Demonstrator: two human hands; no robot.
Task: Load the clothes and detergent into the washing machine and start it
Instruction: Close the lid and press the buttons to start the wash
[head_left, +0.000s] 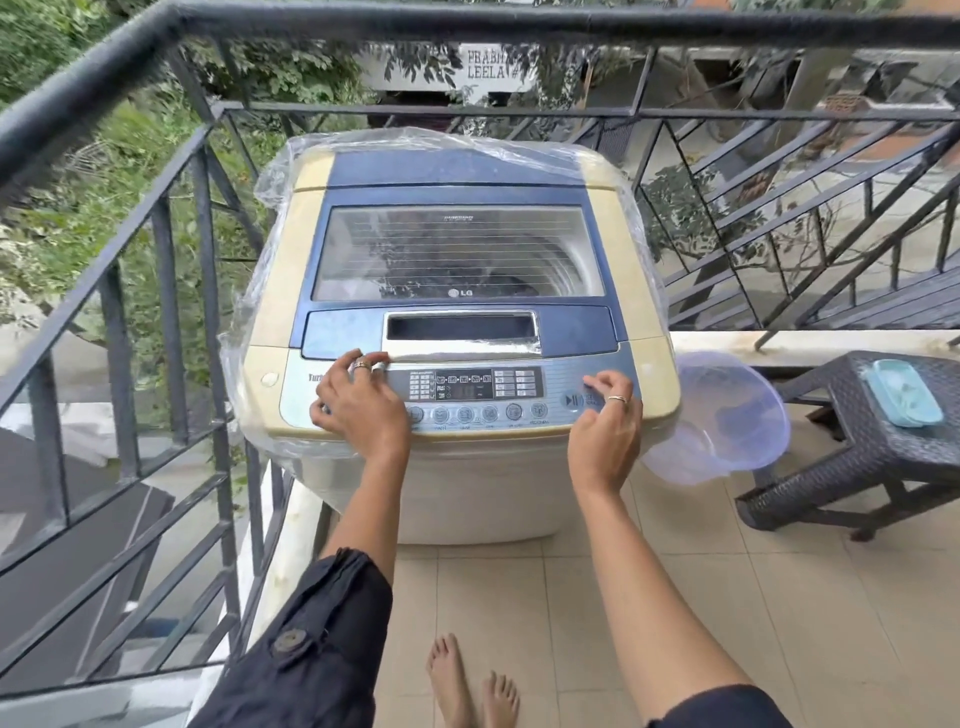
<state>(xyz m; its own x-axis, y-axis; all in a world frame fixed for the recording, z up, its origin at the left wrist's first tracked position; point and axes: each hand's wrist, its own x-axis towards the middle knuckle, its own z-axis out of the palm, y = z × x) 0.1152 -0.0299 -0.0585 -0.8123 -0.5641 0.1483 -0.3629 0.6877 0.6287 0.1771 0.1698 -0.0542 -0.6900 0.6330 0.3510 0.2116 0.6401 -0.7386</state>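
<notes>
A top-loading washing machine (452, 171) in blue and cream stands on the balcony, wrapped in a clear plastic cover (270, 176). Its glass lid (457, 254) is down, and dark and pale cloth shows faintly in the drum beneath. My left hand (358, 400) rests on the left end of the control panel (467, 387), fingers curled on the plastic film. My right hand (605, 415) lies on the right end, its fingertips beside the start/pause button (570, 400). Whether either hand pinches the film is not clear. No detergent container is in view.
A black metal railing (171, 249) closes in the left and back sides. A clear plastic basin (727, 415) leans at the machine's right. A dark wicker stool (872, 431) carries a teal box (901, 392). My bare feet stand on the beige tiled floor (571, 597).
</notes>
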